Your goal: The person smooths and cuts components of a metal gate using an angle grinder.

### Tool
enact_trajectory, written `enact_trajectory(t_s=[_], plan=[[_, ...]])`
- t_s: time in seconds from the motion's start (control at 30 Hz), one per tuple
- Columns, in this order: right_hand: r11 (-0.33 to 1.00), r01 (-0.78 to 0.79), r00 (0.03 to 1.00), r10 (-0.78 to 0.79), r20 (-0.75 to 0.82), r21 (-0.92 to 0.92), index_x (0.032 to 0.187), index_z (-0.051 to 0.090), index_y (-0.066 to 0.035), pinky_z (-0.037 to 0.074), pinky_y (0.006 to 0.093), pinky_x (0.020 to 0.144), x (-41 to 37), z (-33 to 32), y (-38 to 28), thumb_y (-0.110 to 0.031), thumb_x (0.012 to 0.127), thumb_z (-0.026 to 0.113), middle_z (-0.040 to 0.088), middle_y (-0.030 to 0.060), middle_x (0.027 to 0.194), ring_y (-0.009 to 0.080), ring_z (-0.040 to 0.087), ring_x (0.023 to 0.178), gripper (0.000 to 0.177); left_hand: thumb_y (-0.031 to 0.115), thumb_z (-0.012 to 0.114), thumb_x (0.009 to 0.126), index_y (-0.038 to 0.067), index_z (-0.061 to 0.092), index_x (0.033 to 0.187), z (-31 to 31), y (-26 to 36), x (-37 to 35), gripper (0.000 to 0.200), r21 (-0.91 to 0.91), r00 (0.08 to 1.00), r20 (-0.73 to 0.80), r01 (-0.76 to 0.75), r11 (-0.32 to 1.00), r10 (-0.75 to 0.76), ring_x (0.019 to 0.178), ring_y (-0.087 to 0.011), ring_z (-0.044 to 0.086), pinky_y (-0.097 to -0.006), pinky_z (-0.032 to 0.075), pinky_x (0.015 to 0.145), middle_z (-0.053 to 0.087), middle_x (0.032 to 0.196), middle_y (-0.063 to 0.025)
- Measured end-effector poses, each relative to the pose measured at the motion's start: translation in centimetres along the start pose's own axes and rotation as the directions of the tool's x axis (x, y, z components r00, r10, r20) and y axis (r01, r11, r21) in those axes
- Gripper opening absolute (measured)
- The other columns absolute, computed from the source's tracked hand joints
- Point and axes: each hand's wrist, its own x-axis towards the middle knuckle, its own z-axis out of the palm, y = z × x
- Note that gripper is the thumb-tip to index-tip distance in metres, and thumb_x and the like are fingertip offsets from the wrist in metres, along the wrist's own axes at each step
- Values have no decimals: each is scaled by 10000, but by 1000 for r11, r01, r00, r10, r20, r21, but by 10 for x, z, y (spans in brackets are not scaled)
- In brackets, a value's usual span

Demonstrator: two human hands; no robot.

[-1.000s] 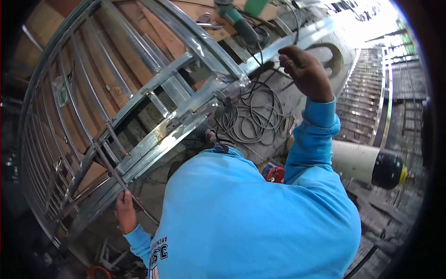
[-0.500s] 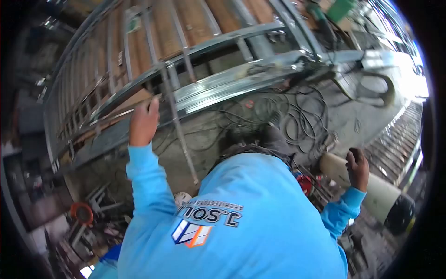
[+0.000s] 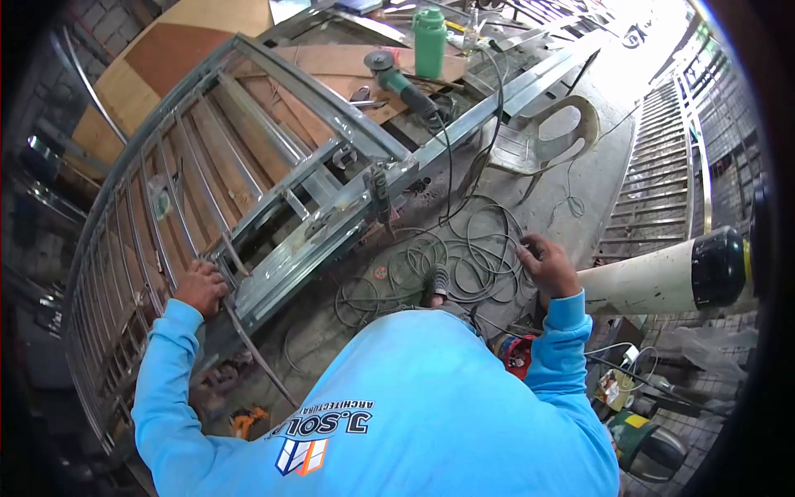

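My left hand (image 3: pixel 201 286) is closed around a thin metal rod (image 3: pixel 257 356) that slants down from the edge of a big steel gate frame (image 3: pixel 315 240). The frame lies flat on wooden boards and has several thin bars. My right hand (image 3: pixel 546 267) is down at the coiled black cables (image 3: pixel 451 257) on the concrete floor, its fingers curled around one loop of cable. My blue long-sleeved shirt (image 3: pixel 397 406) fills the lower middle of the view and hides what lies beneath it.
A green angle grinder (image 3: pixel 399 83) and a green bottle (image 3: pixel 429 41) rest on boards at the top. A beige plastic chair (image 3: pixel 555 137) stands beyond the cables. A white cylinder with a black cap (image 3: pixel 662 277) lies right, beside stacked metal grilles (image 3: pixel 654 190).
The view has swung. My left hand has slid down to the frame's edge, still on the rod. My right hand came down from head height to the coiled cables.
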Motion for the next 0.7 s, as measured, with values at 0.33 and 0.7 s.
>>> enact_trajectory(t_s=[0.33,0.7], plan=[[997,-51,997,54,51,-50,1084,683,12,550,452,810,-25,36,25,-290,923,694,723,249,974,414,707,913,342,286,751,690,71,674,845,-35,1,-25,276,100,996,-86,-10,995,19,946,-299,624,-433,458,968,643,869,-116],[1000,11,997,-12,82,9,1088,672,9,551,435,814,-3,38,-31,-286,935,684,726,238,990,403,709,929,333,234,756,686,57,607,812,-79,1,-56,263,-149,790,-542,247,958,-288,809,-361,615,-488,466,756,600,788,-147]])
